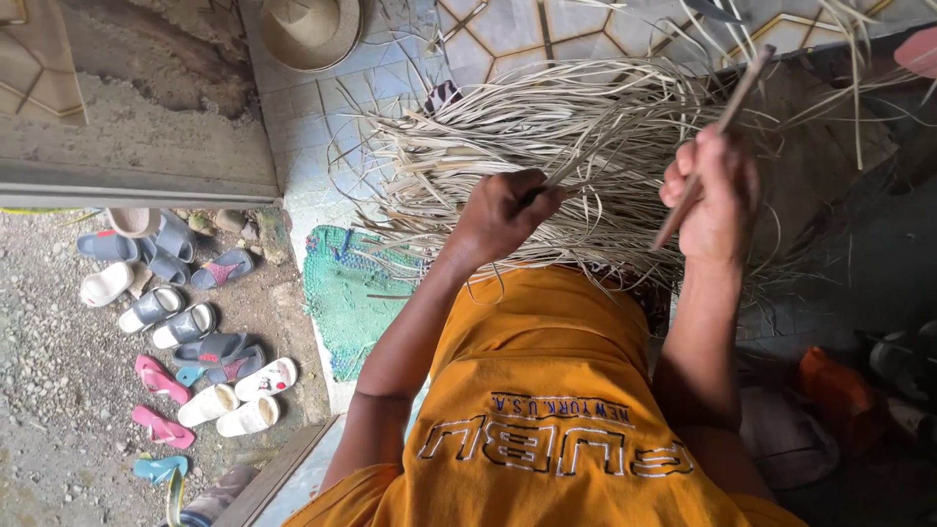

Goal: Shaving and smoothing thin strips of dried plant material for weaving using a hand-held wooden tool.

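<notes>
Straw-coloured dried leaf strips (547, 146) lie in a loose heap across your lap and spread onto the tiled floor (312, 127) ahead of you. Your left hand (503, 215) is closed tight on a small dark-handled tool (540, 192), whose tip is buried among the strips. Your right hand (712, 190) is clenched around a long thin stick (711, 141) that slants up toward the far right. With the point hidden in the tangle, a slip could nick the fingers nearby, and a hard pull could split or snarl the brittle strips, I'd judge. No basket or bin shows; a woven hat (310, 29) lies upturned at the floor's far edge, nothing visible in it. Sandals (185, 327) are scattered on the gravel to your left, beside a green mat (344, 293).
</notes>
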